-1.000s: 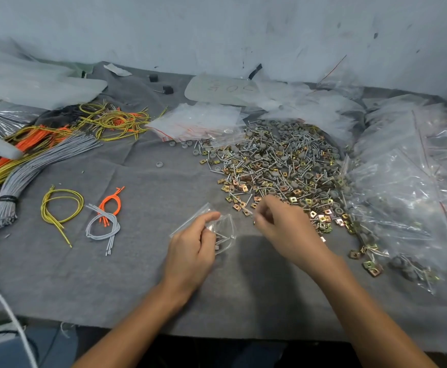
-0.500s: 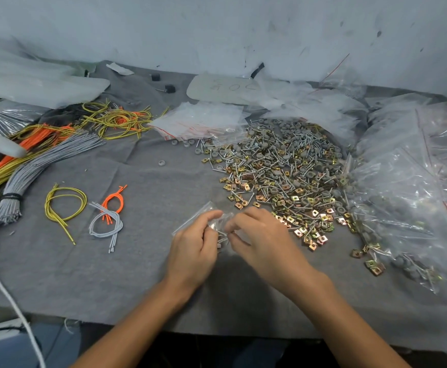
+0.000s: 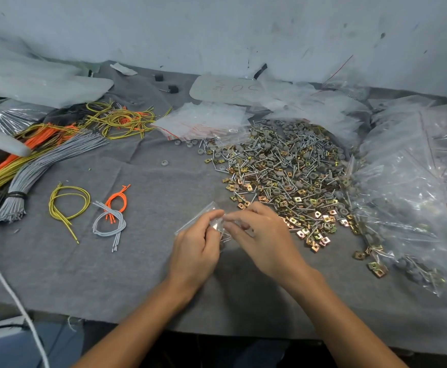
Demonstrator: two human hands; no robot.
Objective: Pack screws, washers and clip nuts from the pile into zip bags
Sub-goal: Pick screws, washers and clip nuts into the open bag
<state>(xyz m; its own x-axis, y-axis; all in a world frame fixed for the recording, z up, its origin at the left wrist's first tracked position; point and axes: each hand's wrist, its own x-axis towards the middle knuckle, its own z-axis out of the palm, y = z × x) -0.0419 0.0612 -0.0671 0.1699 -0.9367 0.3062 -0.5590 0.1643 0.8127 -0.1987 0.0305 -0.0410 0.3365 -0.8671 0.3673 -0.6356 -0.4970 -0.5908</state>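
The small zip bag (image 3: 194,220) is right in front of you, low over the gray counter (image 3: 137,274), near the bottom edge of the pile (image 3: 283,168). Your left hand (image 3: 194,251) pinches the bag near its mouth, thumb on one side and fingers on the other. Your right hand (image 3: 265,240) has its fingertips (image 3: 229,224) at the mouth too, curled close together. I cannot tell if that grip holds a little part or just the edge of the bag. It is too small to see.

I think you are putting a part into the bag. To do it well, hold the mouth wide with your left grip and tip it up so nothing slides out. Push each part down past the zip line before you let go. The clip nuts look like they have sharp corners, so slide them in flat or they may catch on the thin plastic.

The pile is close, so you only need short reaches. The full bags (image 3: 408,195) on your right touch the pile, so put this one down apart from the loose parts. The empty bags (image 3: 203,120) lie behind the pile. The wires (image 3: 68,205) lie well off to your left, and this job does not need them.
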